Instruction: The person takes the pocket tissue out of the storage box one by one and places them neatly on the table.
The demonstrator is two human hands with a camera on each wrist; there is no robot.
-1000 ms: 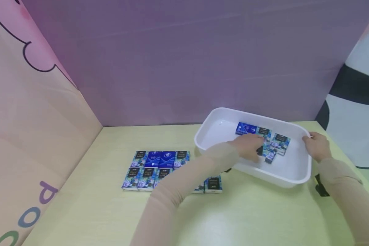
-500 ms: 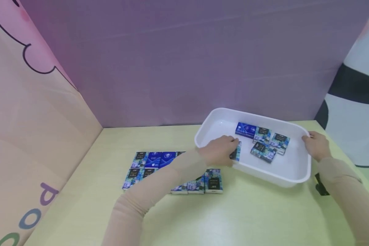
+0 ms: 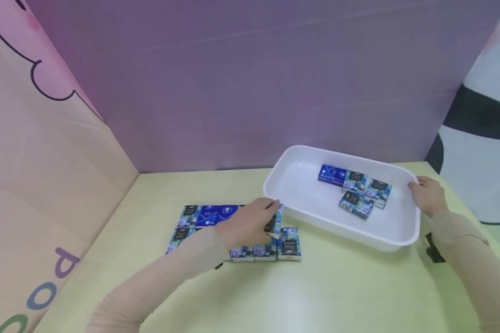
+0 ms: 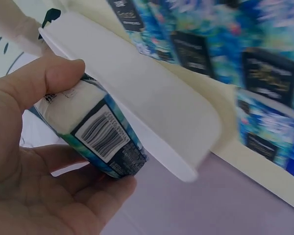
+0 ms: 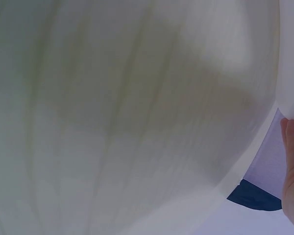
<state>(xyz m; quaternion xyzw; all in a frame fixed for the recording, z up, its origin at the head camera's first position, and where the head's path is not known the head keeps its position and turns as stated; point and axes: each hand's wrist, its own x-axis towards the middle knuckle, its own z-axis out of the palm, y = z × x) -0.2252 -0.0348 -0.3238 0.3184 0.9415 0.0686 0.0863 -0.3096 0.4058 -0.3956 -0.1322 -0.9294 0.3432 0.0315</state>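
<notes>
My left hand pinches a floral pocket tissue pack between thumb and fingers, its barcode end showing in the left wrist view. In the head view the hand is above a block of tissue packs laid in rows on the table, some hidden under the hand and sleeve. On the right stands a white plastic tub. Inside lie a dark blue tissue pack and several floral tissue packs. My right hand grips the tub's right rim, fingers over the edge.
The pale yellow table ends at a purple cloth backdrop. Printed panels border it at left and right. A small black item shows beside the right sleeve.
My left hand has come out of the tub carrying a floral tissue pack, moving left and toward me over the rows. My right hand has stayed on the rim.
</notes>
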